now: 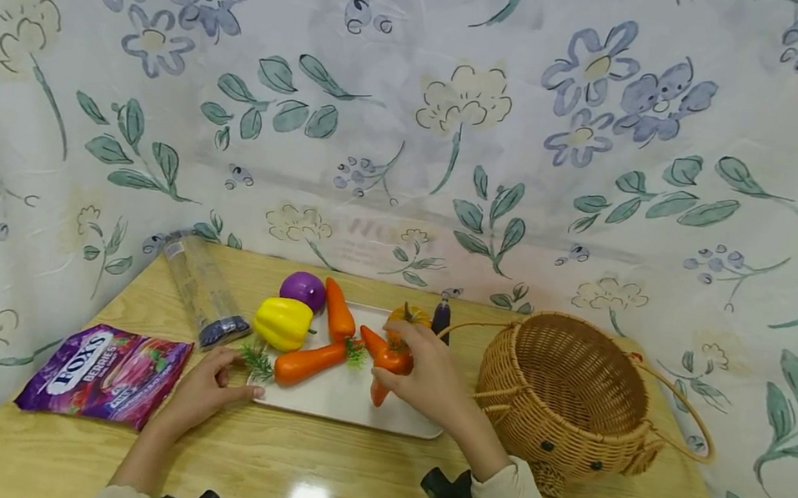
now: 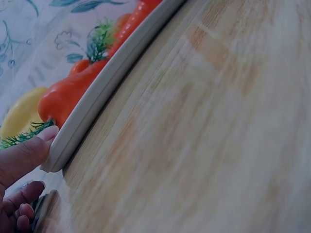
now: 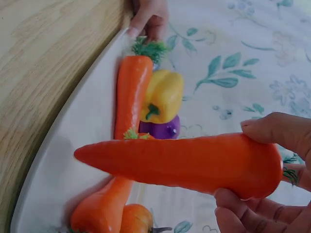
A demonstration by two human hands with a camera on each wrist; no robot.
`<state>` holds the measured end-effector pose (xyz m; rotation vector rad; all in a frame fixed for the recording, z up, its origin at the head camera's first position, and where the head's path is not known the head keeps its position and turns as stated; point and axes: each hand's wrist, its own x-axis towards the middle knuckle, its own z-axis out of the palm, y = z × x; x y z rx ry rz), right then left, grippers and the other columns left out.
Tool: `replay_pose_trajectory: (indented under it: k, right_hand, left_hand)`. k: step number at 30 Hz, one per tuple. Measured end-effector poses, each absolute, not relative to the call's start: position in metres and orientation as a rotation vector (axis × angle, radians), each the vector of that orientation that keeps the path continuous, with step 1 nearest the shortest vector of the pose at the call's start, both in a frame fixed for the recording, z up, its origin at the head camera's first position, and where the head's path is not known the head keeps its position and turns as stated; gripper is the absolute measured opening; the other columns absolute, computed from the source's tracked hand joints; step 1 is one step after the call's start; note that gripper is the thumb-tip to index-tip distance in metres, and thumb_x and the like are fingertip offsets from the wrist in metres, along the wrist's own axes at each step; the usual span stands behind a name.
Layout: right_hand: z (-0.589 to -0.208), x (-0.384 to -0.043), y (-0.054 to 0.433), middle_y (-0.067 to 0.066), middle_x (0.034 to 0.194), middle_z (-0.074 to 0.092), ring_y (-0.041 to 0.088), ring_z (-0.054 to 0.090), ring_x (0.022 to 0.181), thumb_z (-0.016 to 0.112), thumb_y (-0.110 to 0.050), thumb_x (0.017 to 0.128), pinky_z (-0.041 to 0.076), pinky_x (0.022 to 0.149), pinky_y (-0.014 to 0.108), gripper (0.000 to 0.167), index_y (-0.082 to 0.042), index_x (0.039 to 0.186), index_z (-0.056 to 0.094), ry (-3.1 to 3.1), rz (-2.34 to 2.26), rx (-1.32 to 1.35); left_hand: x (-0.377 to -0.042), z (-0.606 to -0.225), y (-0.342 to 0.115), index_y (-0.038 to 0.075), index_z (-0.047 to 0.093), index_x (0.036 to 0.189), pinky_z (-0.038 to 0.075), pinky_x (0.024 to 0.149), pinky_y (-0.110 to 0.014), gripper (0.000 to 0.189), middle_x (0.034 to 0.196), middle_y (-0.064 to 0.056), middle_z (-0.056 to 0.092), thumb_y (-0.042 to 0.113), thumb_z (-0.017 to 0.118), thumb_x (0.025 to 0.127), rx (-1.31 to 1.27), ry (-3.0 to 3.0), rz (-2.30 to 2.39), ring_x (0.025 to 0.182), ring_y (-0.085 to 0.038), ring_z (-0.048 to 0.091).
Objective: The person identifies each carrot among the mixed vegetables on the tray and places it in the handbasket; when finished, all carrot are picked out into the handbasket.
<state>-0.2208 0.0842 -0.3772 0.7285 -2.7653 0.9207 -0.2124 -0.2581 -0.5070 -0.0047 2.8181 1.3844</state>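
Note:
My right hand [image 1: 428,371] grips an orange toy carrot [image 3: 194,165] by its thick end, above the white tray [image 1: 340,405]. Its tip points away from the palm, and green leaves stick out between the fingers. Another carrot [image 3: 99,208] lies on the tray below it. At the tray's left front corner, my left hand [image 1: 207,388] holds the rim, thumb [image 2: 31,150] on top; the other fingers are partly hidden. Close to that thumb lies a carrot [image 1: 311,364] with feathery leaves. A further carrot [image 1: 339,310], a yellow bell pepper [image 1: 281,324] and a round purple vegetable [image 1: 303,292] sit behind.
A small pumpkin [image 1: 409,316] and a dark eggplant [image 1: 442,319] are at the tray's back right. On the right stands a wicker basket [image 1: 571,440] with handles. A purple Fox's candy bag [image 1: 106,374] and a clear plastic package [image 1: 205,286] lie left.

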Motion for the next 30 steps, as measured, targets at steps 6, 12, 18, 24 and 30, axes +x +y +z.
replay_pose_trajectory:
  k: [6,12,18,24,30]
  right_hand:
    - [-0.378,-0.216,0.098,0.009,0.122,0.061,0.026,0.061,0.1,0.082,-0.026,0.082,0.053,0.079,0.039,0.045,-0.02,0.124,0.066,-2.753,1.119,0.643]
    - [-0.383,-0.212,0.111,0.007,0.113,0.063,0.022,0.061,0.093,0.082,-0.021,0.081,0.052,0.075,0.032,0.039,-0.017,0.117,0.069,-2.682,1.297,0.587]
    - [-0.389,-0.208,0.122,0.006,0.108,0.067,0.016,0.059,0.084,0.082,-0.014,0.081,0.051,0.071,0.026,0.035,-0.009,0.113,0.068,-2.576,1.446,0.529]
    - [-0.393,-0.203,0.133,0.011,0.111,0.064,0.022,0.062,0.092,0.082,-0.011,0.081,0.053,0.075,0.024,0.037,-0.011,0.114,0.065,-2.521,1.635,0.419]
    - [-0.39,-0.201,0.142,0.016,0.114,0.06,0.022,0.063,0.091,0.08,-0.007,0.082,0.053,0.076,0.022,0.038,-0.004,0.116,0.062,-2.488,1.773,0.383]
  left_hand:
    - [-0.212,-0.505,-0.257,0.003,0.061,0.124,0.032,0.065,-0.027,0.057,0.095,-0.009,0.041,0.034,0.082,0.081,-0.008,2.82,1.385,0.08,-0.018,0.039]
    - [-0.212,-0.505,-0.255,0.002,0.06,0.124,0.032,0.065,-0.027,0.058,0.096,-0.009,0.042,0.035,0.082,0.081,-0.029,2.819,1.361,0.08,-0.018,0.039]
    - [-0.212,-0.504,-0.254,0.002,0.059,0.126,0.032,0.065,-0.027,0.06,0.098,-0.01,0.042,0.036,0.082,0.081,-0.041,2.815,1.345,0.081,-0.018,0.039]
    - [-0.211,-0.503,-0.253,0.002,0.06,0.123,0.032,0.065,-0.027,0.058,0.096,-0.009,0.043,0.035,0.082,0.081,-0.044,2.833,1.336,0.079,-0.018,0.039]
    - [-0.211,-0.502,-0.252,0.003,0.062,0.117,0.033,0.064,-0.027,0.053,0.093,-0.009,0.043,0.035,0.082,0.081,-0.029,2.838,1.347,0.075,-0.017,0.039]
